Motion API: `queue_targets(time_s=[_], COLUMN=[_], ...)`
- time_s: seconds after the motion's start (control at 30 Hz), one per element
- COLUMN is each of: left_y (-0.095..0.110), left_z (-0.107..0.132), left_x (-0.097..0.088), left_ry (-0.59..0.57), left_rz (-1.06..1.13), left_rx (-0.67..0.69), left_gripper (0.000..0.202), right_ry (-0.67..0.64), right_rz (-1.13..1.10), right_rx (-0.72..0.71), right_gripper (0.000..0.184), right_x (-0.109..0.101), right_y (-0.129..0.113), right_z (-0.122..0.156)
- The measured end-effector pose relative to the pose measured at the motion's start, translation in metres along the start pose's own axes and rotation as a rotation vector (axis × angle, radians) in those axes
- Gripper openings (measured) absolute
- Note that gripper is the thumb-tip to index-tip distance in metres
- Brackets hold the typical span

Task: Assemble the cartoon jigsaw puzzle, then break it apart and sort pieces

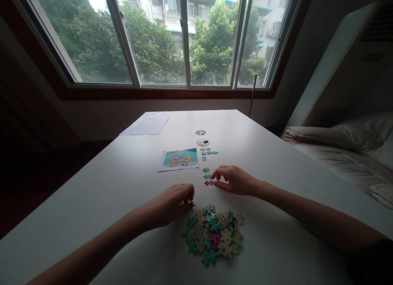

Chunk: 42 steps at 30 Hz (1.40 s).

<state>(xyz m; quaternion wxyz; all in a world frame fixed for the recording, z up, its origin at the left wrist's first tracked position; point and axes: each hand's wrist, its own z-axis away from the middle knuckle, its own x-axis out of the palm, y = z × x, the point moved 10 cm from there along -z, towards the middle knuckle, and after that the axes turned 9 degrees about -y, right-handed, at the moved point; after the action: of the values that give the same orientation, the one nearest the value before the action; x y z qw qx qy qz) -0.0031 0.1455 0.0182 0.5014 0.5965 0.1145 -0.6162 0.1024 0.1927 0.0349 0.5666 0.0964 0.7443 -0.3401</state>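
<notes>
A heap of jigsaw puzzle pieces (225, 237), in teal, green, pink and bare wood colour, lies on the white table nearest me. At its upper left edge my left hand (175, 201) is closed, with a small dark puzzle piece (191, 204) at its fingertips. Farther up, my right hand (235, 179) rests with bent fingers, thumb and forefinger apart. Its fingertips are beside a pink puzzle piece (209, 182) and a teal puzzle piece (207, 176); whether they touch them is unclear. A yellow-and-teal puzzle piece (206, 170) lies just above these.
A printed cartoon picture (179, 159) lies left of several loose puzzle pieces (209, 152). Beyond are two round marks (203, 142) on the table (123, 182). Paper sheets (145, 124) lie at the far left corner. A padded seat (340, 150) stands right, windows behind.
</notes>
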Motion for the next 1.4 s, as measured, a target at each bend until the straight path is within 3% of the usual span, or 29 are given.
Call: queue_targets(time_s=[0.1,0.2,0.33,0.47,0.63,1.13,1.27,1.4], left_y=[-0.003,-0.012,-0.029,-0.038,-0.033,-0.027,-0.021,-0.005], left_z=[-0.004,-0.011,-0.018,-0.021,-0.019,-0.02,-0.018,-0.017], left_x=[0.002,-0.002,-0.009,0.003,0.009,0.011,-0.003,-0.002], left_ry=[0.016,0.083,0.226,0.22,0.225,0.196,0.235,0.216], left_rz=[0.033,0.138,0.518,0.895,0.989,0.988,0.676,0.283], left_rx=[0.022,-0.004,-0.031,-0.094,-0.103,-0.055,-0.011,0.049], left_gripper=[0.017,0.012,0.017,0.025,0.028,0.028,0.029,0.021], right_ry=[-0.001,0.013,0.053,0.13,0.217,0.298,0.332,0.395], right_rz=[0.004,0.0,-0.001,0.02,0.036,0.202,0.248,0.254], right_rx=[-0.041,-0.074,-0.109,-0.107,-0.109,-0.219,-0.189,-0.05], right_gripper=[0.017,0.016,0.017,0.018,0.023,0.022,0.023,0.023], right_x=[0.001,0.001,0.001,-0.003,-0.005,-0.009,-0.02,-0.04], right_y=[-0.008,-0.015,-0.027,-0.034,-0.038,-0.056,-0.047,-0.015], right_z=[0.002,0.004,0.006,0.009,0.012,0.017,0.016,0.013])
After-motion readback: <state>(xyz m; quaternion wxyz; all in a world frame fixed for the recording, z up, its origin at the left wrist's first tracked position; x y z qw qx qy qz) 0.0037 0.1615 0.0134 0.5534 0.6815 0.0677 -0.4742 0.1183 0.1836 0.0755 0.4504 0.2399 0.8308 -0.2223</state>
